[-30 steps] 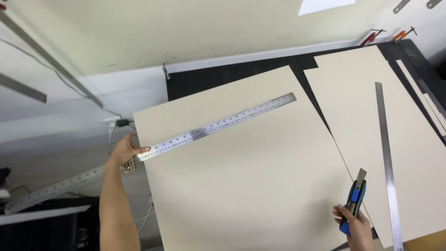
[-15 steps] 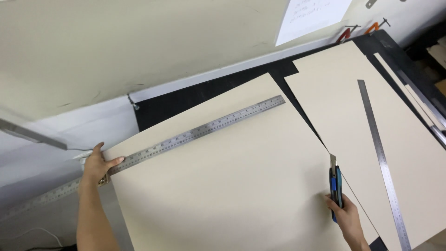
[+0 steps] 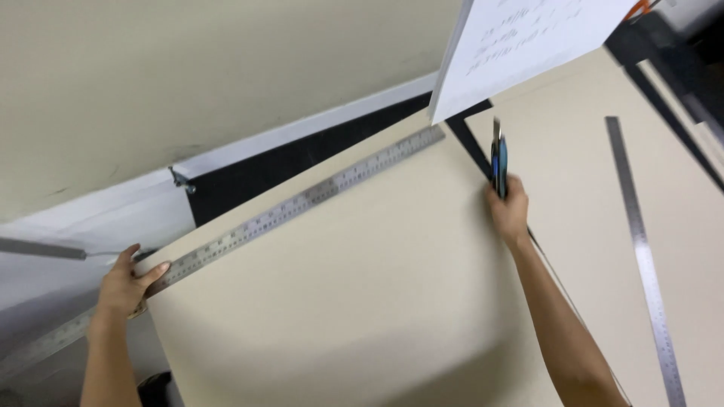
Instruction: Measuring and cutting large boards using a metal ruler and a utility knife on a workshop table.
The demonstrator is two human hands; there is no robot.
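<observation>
Seen from the head camera, the left hand (image 3: 127, 283) lies at the near-left corner of a large cream rectangular sheet of board (image 3: 362, 301), its fingers (image 3: 154, 271) spread flat and pressing down on a long steel ruler with engraved graduations (image 3: 302, 203). The ruler lies along the sheet's far edge, running from beyond the left corner up to the far right corner, and the flat pressing hand appears placed to pin it so that it does not slide on the smooth board. The right hand (image 3: 509, 211) rests at the sheet's right edge with its fingers closed around a blue-and-black utility knife (image 3: 498, 160), which stands nearly upright with its tip pointing away from the person, near the ruler's far end; whether the blade is out I cannot tell, as the knife is blurred. The sheet lies on a black worktop (image 3: 249, 177), which shows as a dark band behind the ruler and as a narrow strip between this sheet and a second cream board (image 3: 588, 173) to the right. On that second board lies another long steel ruler (image 3: 645, 256), apart from both hands. A white sheet of paper with handwriting (image 3: 520, 45) hangs into view at the top, covering part of the far worktop. A pale wall (image 3: 188, 75) rises behind.
</observation>
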